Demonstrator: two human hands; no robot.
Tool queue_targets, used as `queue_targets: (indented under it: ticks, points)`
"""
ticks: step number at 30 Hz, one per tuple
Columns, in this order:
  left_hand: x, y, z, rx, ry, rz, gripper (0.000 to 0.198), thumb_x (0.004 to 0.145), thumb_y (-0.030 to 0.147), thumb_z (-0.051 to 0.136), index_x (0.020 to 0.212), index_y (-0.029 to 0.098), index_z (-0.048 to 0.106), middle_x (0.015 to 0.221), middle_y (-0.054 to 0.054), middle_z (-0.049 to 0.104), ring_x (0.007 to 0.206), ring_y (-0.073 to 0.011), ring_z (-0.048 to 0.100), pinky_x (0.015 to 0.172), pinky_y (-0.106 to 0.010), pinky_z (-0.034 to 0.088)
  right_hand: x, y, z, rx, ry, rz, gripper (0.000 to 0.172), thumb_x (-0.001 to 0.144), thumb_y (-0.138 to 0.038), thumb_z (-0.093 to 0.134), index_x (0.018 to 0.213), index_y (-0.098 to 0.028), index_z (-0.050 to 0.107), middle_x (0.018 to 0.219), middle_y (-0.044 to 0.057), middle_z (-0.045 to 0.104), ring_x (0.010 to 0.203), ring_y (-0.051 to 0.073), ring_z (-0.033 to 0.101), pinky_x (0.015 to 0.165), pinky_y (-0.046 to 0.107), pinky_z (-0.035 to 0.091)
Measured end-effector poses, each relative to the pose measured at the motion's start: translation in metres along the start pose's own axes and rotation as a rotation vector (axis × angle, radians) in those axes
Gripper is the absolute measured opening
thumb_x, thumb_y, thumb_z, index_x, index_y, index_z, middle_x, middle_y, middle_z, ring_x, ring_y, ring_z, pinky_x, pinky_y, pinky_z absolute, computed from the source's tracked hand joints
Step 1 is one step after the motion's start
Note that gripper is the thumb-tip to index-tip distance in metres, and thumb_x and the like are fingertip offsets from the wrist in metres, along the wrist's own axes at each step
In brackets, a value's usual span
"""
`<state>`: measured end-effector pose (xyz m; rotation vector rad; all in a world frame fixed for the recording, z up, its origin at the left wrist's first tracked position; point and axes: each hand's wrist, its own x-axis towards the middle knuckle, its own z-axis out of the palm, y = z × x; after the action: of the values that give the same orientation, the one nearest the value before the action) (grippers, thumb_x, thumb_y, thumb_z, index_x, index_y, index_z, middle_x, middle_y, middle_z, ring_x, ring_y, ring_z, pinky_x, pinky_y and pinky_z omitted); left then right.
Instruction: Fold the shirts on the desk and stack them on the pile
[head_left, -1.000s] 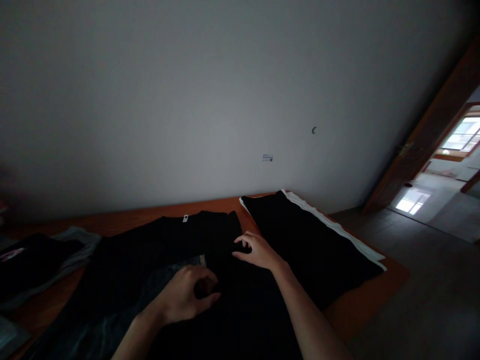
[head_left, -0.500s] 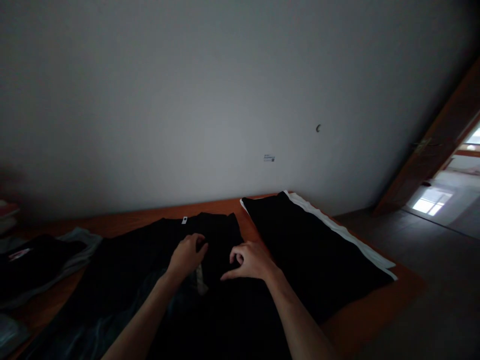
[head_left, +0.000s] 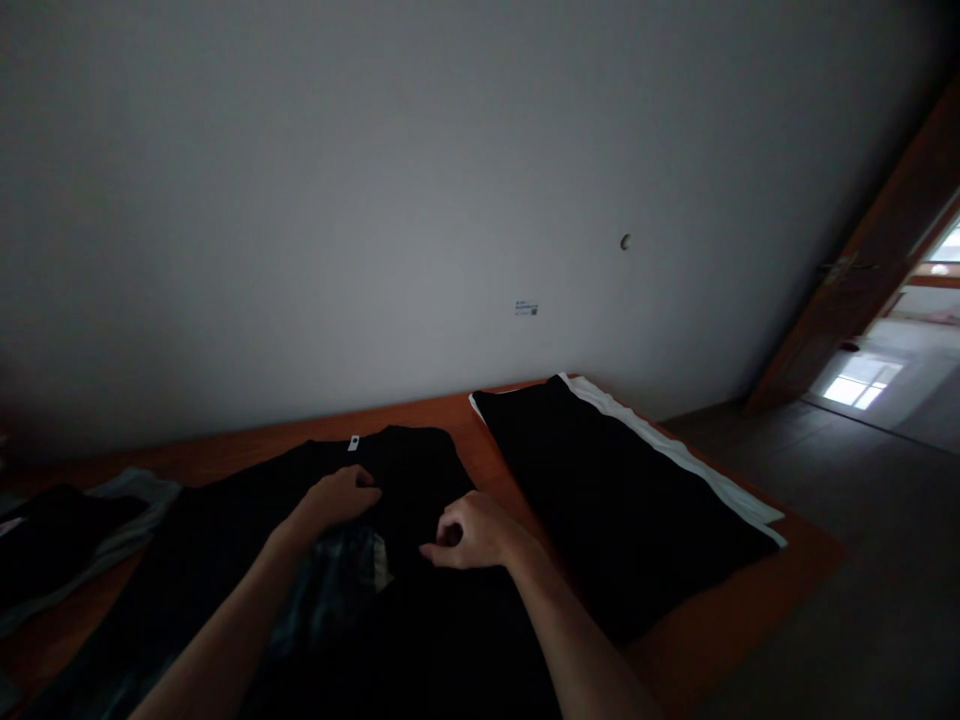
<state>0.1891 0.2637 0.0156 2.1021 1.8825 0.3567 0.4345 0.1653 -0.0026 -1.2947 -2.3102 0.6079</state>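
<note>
A black garment (head_left: 255, 500) with a small white neck label (head_left: 354, 443) lies spread over the wooden table, a dark blue-green print on its front. My left hand (head_left: 341, 495) is over its upper part, fingers curled and pressed together on the dark cloth. Lower right of it, my right hand (head_left: 466, 532) is closed in a pinch at the garment's right side. Whatever cloth lies between the fingers of either hand is too dark to make out. A pale patch (head_left: 381, 562) of the print shows between the hands.
Folded black cloth (head_left: 600, 490) with white cloth (head_left: 660, 430) under it lies on the right of the table (head_left: 480, 440). Another black garment on grey cloth (head_left: 154, 505) is at the left. A grey wall stands behind; an open door (head_left: 862, 250) is at the right.
My left hand has moved left across the garment and its fingers have closed. My right hand has closed into a pinch. The garment's upper right part has flattened, and the view has shifted slightly.
</note>
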Motion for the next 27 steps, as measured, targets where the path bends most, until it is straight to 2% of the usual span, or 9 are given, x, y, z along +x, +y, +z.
queue_targets:
  ticks: [4,8,11,14,18,23,25,27]
  points:
    - [0.019,0.031,0.013,-0.047,0.032,0.078,0.033,0.081,0.042,0.061,0.103,0.019,0.069,0.106,-0.012,0.077,0.101,-0.0278,0.072,0.087,-0.033,0.052,0.001,-0.003,-0.001,-0.002,-0.018,0.048,0.044,0.079,-0.064,0.072,0.070,-0.022,0.077,0.071,0.002,0.076,0.064,0.014,0.067,0.058,0.023,0.039]
    - [0.045,0.066,0.031,-0.135,0.072,0.111,0.048,0.092,0.046,0.053,0.129,0.015,0.055,0.121,-0.016,0.072,0.110,-0.0250,0.070,0.092,-0.032,0.051,0.005,-0.002,0.003,-0.086,-0.023,0.041,0.049,0.077,-0.071,0.072,0.069,-0.023,0.078,0.070,0.002,0.077,0.065,0.016,0.067,0.061,0.025,0.041]
    - [0.063,0.082,0.041,-0.185,0.057,0.142,0.044,0.096,0.043,0.050,0.133,0.020,0.051,0.117,-0.012,0.074,0.108,-0.0225,0.071,0.092,-0.032,0.051,0.007,0.001,0.007,-0.138,-0.045,0.038,0.052,0.077,-0.074,0.069,0.070,-0.024,0.079,0.069,0.003,0.076,0.066,0.017,0.068,0.063,0.026,0.041]
    - [0.077,0.087,0.047,-0.206,-0.002,0.180,0.038,0.095,0.040,0.057,0.127,0.021,0.058,0.106,-0.008,0.075,0.098,-0.0211,0.072,0.091,-0.037,0.054,0.008,0.002,0.008,-0.158,-0.081,0.045,0.055,0.076,-0.078,0.066,0.069,-0.025,0.079,0.067,0.002,0.075,0.065,0.018,0.067,0.062,0.026,0.041]
    - [0.092,0.086,0.054,-0.220,-0.039,0.219,0.032,0.094,0.039,0.061,0.117,0.017,0.064,0.111,-0.006,0.071,0.095,-0.0191,0.069,0.087,-0.042,0.058,0.008,-0.001,0.007,-0.195,-0.079,0.055,0.052,0.087,-0.068,0.060,0.068,-0.024,0.079,0.063,0.003,0.074,0.063,0.018,0.066,0.056,0.027,0.035]
    - [0.092,0.083,0.066,-0.176,0.048,0.266,0.025,0.095,0.035,0.061,0.113,0.017,0.065,0.117,-0.007,0.069,0.104,-0.0204,0.067,0.092,-0.044,0.056,0.008,-0.001,0.010,-0.213,-0.048,0.045,0.044,0.089,-0.056,0.061,0.066,-0.023,0.078,0.061,0.003,0.073,0.061,0.017,0.063,0.053,0.028,0.029]
    - [0.086,0.084,0.070,-0.134,0.084,0.313,0.019,0.098,0.024,0.054,0.108,0.017,0.068,0.117,-0.008,0.069,0.110,-0.0206,0.065,0.099,-0.043,0.053,0.008,0.001,0.012,-0.205,-0.054,0.036,0.044,0.089,-0.056,0.061,0.064,-0.023,0.077,0.060,0.003,0.072,0.060,0.016,0.061,0.053,0.028,0.028]
    - [0.078,0.087,0.072,-0.084,0.121,0.367,0.028,0.097,0.014,0.044,0.106,0.018,0.071,0.126,-0.011,0.066,0.122,-0.0230,0.060,0.108,-0.041,0.046,0.008,0.001,0.012,-0.192,-0.047,0.041,0.045,0.090,-0.055,0.060,0.062,-0.023,0.076,0.058,0.002,0.071,0.057,0.015,0.059,0.053,0.028,0.026]
